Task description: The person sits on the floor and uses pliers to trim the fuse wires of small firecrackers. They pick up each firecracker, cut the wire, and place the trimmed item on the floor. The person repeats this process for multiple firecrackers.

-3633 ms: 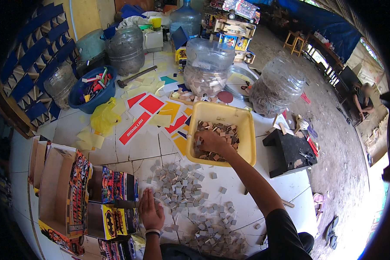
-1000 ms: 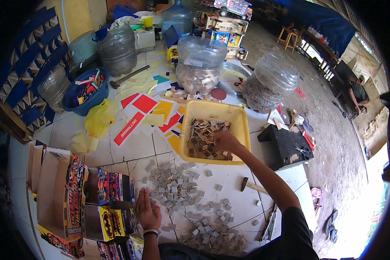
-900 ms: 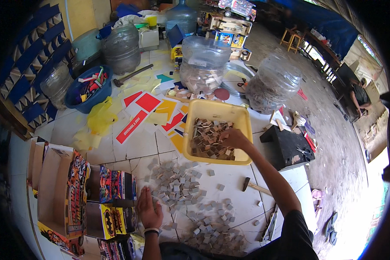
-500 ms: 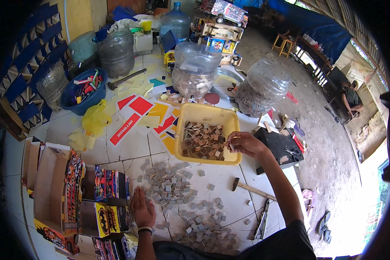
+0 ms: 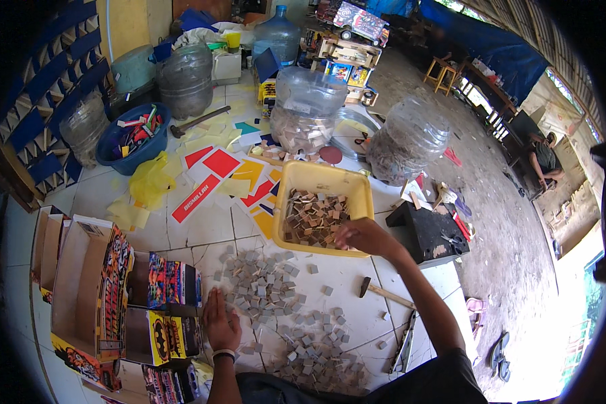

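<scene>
The right hand (image 5: 369, 237) is hanging over the near right corner of the yellow tub (image 5: 326, 176), its fingers curling downward and inward. Blur and the bent wrist are hiding the fingertips, so I cannot tell whether they are gripping a piece or coming together on nothing. The brown pieces (image 5: 311, 217), small flat squares in a loose heap, are lying inside the tub, just beyond and to the left of these fingers.

The left hand (image 5: 222, 324) is resting palm down on the tiled floor (image 5: 182, 237), its fingers straight, lying together and holding nothing, with the thumb standing a little apart. Immediately right of those fingers, a heap of grey pieces (image 5: 261, 283) is spreading over the tiles, and a second grey scatter (image 5: 322, 357) is lying below and to the right of the same fingers. On their left, printed box-like bodies (image 5: 172, 337) are standing close beside them.

Below the right fingers, a hammer (image 5: 389, 294) is lying on the tiles, well clear of the tub; a black stool (image 5: 424, 230) is standing to their right.

The step in hand is seemingly one of handling small pieces at the tub, with the right hand working and the left hand idling. From this pose, a next move is probably calling for a light fingertip pinch and enough height for the knuckles to be clearing the tub's rim, while the left fingers are keeping off the loose heap.
</scene>
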